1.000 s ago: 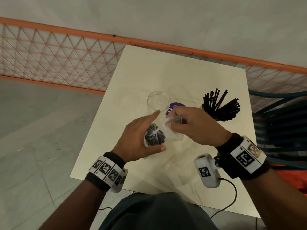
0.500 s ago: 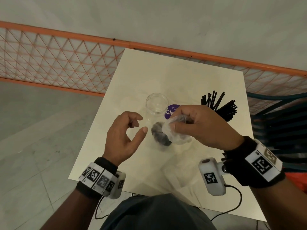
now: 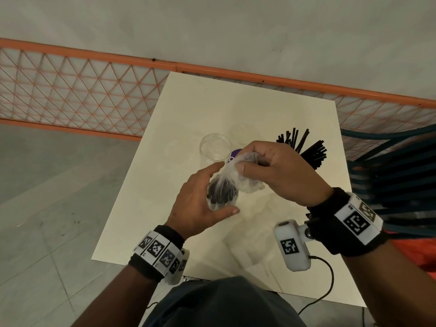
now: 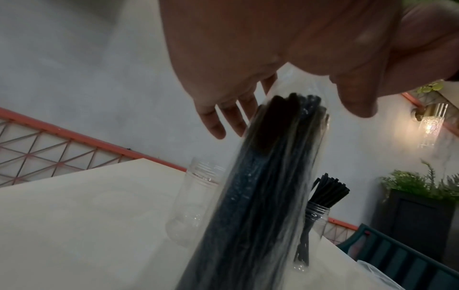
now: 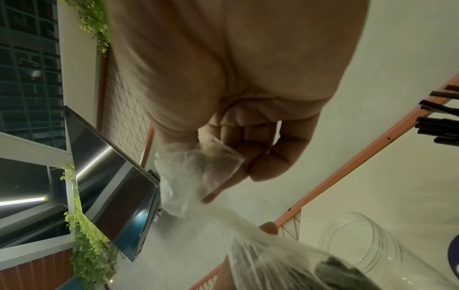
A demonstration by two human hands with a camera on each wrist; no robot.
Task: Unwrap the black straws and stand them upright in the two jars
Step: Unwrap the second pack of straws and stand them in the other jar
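A bundle of black straws in clear plastic wrapper stands on end over the white table. My left hand curls round its top, thumb near side, fingers far side. My right hand pinches the loose wrapper end and stretches it up to the right. In the left wrist view the bundle rises under my left hand. The right wrist view shows my right hand gripping bunched wrapper. An empty clear jar stands just behind. A second jar holds several upright black straws.
A purple lid lies between the jars, mostly hidden by my right hand. An orange mesh railing runs behind the table. A dark slatted chair stands at the right edge. A black cable trails over the table's near edge.
Half a second ago my left hand was off the bundle with fingers spread; now it is back round the bundle's top. My right hand has pulled the wrapper end up and away.
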